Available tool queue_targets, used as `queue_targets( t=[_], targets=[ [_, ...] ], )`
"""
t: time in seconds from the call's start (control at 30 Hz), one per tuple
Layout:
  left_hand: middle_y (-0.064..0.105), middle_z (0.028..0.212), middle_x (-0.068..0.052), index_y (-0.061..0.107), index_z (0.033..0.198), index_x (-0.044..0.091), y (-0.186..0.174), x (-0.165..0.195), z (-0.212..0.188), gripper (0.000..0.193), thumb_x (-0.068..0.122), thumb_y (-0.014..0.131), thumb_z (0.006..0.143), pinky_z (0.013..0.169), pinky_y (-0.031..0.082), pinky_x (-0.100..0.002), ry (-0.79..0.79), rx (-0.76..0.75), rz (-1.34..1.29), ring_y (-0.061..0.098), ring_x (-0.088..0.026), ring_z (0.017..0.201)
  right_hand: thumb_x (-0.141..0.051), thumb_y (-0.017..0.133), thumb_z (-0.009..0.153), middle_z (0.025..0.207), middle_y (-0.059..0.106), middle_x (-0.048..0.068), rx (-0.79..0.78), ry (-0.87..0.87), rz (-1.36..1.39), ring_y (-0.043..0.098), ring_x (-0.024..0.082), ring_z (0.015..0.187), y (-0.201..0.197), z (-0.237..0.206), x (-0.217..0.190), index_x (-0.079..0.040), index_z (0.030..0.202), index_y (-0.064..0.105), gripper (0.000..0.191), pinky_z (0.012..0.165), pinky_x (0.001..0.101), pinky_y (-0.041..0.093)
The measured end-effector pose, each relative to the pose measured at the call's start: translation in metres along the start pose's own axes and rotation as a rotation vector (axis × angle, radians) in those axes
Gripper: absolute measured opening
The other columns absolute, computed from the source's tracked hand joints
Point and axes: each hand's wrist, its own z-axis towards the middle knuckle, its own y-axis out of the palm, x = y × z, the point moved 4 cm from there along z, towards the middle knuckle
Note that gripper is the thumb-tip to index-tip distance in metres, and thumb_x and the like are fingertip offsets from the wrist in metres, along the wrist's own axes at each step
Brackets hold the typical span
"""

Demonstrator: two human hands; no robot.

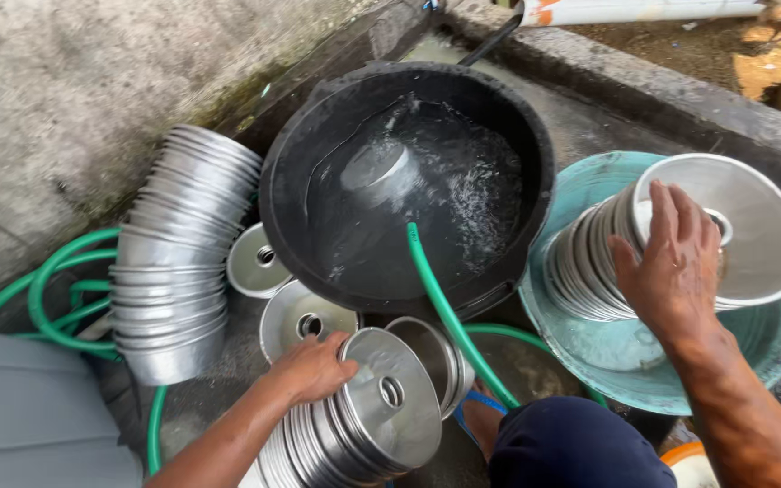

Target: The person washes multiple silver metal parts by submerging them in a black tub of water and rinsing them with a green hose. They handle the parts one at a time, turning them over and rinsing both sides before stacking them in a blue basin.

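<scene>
1. Far left of the black tub (282,181), a leaning stack of steel pans (178,262) curves up from the concrete floor (56,99), nested rim into rim so it holds together; loops of green hose (42,298) lie coiled under and behind it
2. Just left of the tub's near rim, two loose round steel moulds (305,321) with a centre hole lie flat on the floor, set apart from the stacks
3. My left hand (316,369), below the tub's near rim, is closed over the top edge of a row of steel moulds (363,425) lying on their side; I judge the grip keeps the row from rolling or fanning out
4. The tub itself holds rippling water with one steel mould (377,173) sunk in it; the hose end (436,289) hangs over the near rim into the water and crosses the space between my hands
5. Right of the tub, my right hand (675,262) is spread wide, fingers pressed flat on the front piece of a second row of moulds (680,244) lying in a teal basin (607,352), steadying it against the basin wall
6. Past the tub's far rim runs a raised concrete kerb (662,81), which closes in the working space; my dark-clothed knee (571,447) sits below the basin
</scene>
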Motion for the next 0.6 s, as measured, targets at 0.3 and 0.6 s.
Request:
queue_targets(
  t=[0.3, 0.6],
  targets=[
    [0.07, 0.124, -0.022, 0.077, 0.113, 0.005, -0.033, -0.054, 0.052, 0.036, 0.022, 0.062, 0.084, 0.097, 0.054, -0.05, -0.26, 0.253, -0.081, 0.067, -0.04, 0.118, -0.042, 0.067, 0.093, 0.142, 0.06, 0.012, -1.403, -0.282, 1.008, 0.057, 0.028, 0.132, 0.104, -0.038, -0.203, -0.014, 0.137, 0.063, 0.052, 0.11, 0.0421, 0.046],
    [0.076, 0.121, -0.015, 0.078, 0.11, 0.005, -0.036, -0.093, 0.099, 0.045, 0.033, 0.073, 0.076, 0.093, 0.059, -0.051, -0.212, -0.009, -0.423, 0.072, -0.035, 0.112, -0.026, 0.066, 0.09, 0.095, 0.075, 0.02, -1.528, -0.541, 1.019, 0.072, 0.036, 0.094, 0.101, -0.088, -0.287, -0.005, 0.124, 0.066, 0.039, 0.089, 0.0459, 0.054]
  ],
)
